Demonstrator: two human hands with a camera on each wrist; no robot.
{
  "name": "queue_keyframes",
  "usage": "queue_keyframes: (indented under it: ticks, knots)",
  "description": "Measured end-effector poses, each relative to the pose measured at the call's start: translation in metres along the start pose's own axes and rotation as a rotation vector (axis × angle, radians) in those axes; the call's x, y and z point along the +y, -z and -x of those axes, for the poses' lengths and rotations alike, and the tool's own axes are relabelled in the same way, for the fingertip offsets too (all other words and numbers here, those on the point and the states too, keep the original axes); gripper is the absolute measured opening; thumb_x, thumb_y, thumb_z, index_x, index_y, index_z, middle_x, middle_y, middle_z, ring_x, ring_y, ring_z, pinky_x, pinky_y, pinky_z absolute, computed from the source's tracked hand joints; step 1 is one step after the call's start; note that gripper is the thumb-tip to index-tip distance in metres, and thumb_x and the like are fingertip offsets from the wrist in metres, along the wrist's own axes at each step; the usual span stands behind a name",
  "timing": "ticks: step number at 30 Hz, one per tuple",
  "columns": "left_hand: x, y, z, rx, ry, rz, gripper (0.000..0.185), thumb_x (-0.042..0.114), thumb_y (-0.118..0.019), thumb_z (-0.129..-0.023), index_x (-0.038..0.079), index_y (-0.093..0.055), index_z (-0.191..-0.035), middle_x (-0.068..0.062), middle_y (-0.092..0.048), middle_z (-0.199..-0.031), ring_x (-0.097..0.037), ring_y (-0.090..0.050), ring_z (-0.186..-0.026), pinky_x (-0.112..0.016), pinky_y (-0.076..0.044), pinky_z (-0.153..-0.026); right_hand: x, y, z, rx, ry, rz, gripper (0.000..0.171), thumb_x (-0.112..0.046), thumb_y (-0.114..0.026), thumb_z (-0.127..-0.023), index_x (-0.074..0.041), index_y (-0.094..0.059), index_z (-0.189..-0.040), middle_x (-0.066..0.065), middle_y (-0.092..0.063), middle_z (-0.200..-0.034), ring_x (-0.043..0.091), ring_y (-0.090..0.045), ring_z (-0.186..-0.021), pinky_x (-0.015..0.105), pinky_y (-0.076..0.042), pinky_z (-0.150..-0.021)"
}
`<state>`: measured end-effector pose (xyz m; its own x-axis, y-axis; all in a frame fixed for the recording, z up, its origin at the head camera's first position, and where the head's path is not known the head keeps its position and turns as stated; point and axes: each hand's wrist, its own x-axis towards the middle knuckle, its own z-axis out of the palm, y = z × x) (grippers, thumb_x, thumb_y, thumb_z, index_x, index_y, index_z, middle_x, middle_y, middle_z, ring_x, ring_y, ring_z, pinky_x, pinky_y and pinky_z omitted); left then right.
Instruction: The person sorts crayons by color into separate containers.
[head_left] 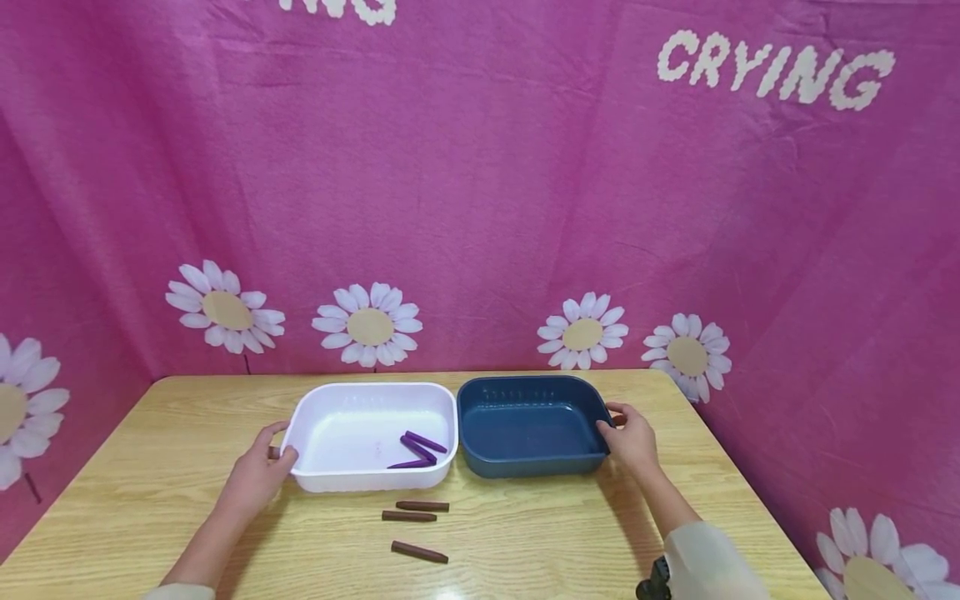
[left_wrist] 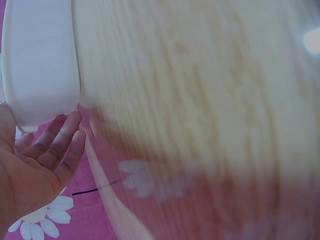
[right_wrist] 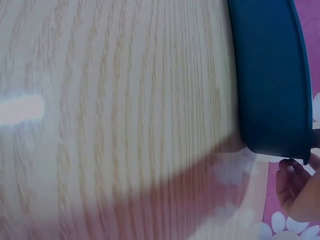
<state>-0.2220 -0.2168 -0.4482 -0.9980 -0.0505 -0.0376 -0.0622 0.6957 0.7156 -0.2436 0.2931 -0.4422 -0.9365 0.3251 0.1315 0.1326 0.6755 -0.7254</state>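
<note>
- Fingers of your left hand (head_left: 258, 471) grip the white tray (head_left: 367, 482) at its end rim; those of your right hand (head_left: 632, 440) grip the blue tray (head_left: 536, 467) likewise.
- Both trays look light and stiff, perhaps slick; those end rims seem good holds.
- Across the white tray from your left fingers lie three purple sticks (head_left: 418, 450).
- Three brown sticks (head_left: 409, 516) lie on the table (head_left: 540, 533) between your hands, nearer you than your fingertips.
- Beyond your fingers hangs a pink curtain (head_left: 480, 167).
</note>
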Motion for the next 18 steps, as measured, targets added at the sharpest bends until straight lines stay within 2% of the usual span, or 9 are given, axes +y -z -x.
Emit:
queue_keyframes:
  ticks: [4,9,13,15,18]
  knots:
    - [0.0008,-0.0001,0.0004,-0.001,-0.003,-0.001,0.056,0.025,-0.045,-0.094,0.002,-0.026,-0.142,-0.028,-0.059,-0.106,-0.026,-0.057,-0.084,-0.027,-0.041,-0.061,0.0032,-0.0037,-0.0018,-0.003,-0.004,-0.008,0.042,-0.009,-0.057,-0.087,0.002,-0.05,-0.127,0.027,-0.06,-0.105,0.036,-0.057,-0.092,0.042,-0.048,-0.079]
    - [0.0012,-0.0006,0.0003,0.001,-0.004,-0.008,0.056,0.025,-0.045,-0.094,0.001,-0.026,-0.142,-0.028,-0.059,-0.107,-0.028,-0.058,-0.087,-0.028,-0.043,-0.063,0.0059,-0.0044,-0.0022,0.003,-0.009,-0.009,0.042,-0.004,-0.053,-0.086,0.003,-0.049,-0.128,0.028,-0.061,-0.103,0.037,-0.058,-0.091,0.04,-0.049,-0.076]
    - [0.0002,-0.0016,0.0009,0.009,-0.009,-0.015,0.057,0.027,-0.043,-0.095,0.001,-0.025,-0.143,-0.031,-0.054,-0.119,-0.04,-0.058,-0.1,-0.04,-0.048,-0.077,0.0069,-0.0046,-0.0021,-0.001,-0.01,-0.007,0.042,-0.004,-0.052,-0.086,0.003,-0.05,-0.128,0.028,-0.061,-0.103,0.036,-0.058,-0.091,0.039,-0.049,-0.074]
    - [-0.0003,-0.0023,0.0019,0.021,-0.02,-0.015,0.056,0.027,-0.042,-0.096,0.001,-0.025,-0.143,-0.032,-0.05,-0.125,-0.044,-0.056,-0.106,-0.048,-0.047,-0.085,0.0068,-0.0048,-0.0021,-0.001,-0.005,-0.008,0.042,-0.004,-0.052,-0.086,0.003,-0.05,-0.127,0.028,-0.061,-0.103,0.036,-0.059,-0.09,0.04,-0.049,-0.075]
    - [-0.0009,-0.0026,0.0026,0.038,-0.042,-0.012,0.056,0.026,-0.042,-0.096,-0.001,-0.027,-0.142,-0.033,-0.047,-0.129,-0.045,-0.056,-0.105,-0.053,-0.044,-0.09,0.0062,-0.0049,-0.0016,0.005,-0.002,-0.008,0.042,-0.004,-0.052,-0.086,0.003,-0.05,-0.127,0.028,-0.061,-0.103,0.036,-0.059,-0.09,0.042,-0.048,-0.076]
